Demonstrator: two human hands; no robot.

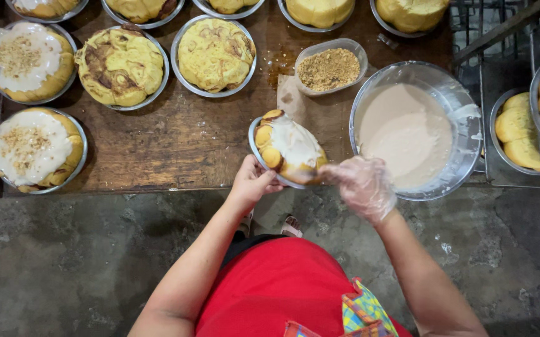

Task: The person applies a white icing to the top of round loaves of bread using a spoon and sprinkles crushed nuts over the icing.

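Red apron [282, 293] sits closest, both arms reaching forward from it. Left hand [252, 182] grips the near rim of a small foil pan [258, 153] holding an iced bun [290, 147], tilted — the gloved right hand [362, 185] touches the bun's right edge, fingers curled. Just beyond the right hand sits a steel bowl [454, 100] of pale glaze [404, 134]; a tub of crumbs [330, 67] lies further out on the worktop [176, 140]

A worn wooden table [176, 140] carries foil pans of buns [215, 55] and a glaze bowl [463, 118].
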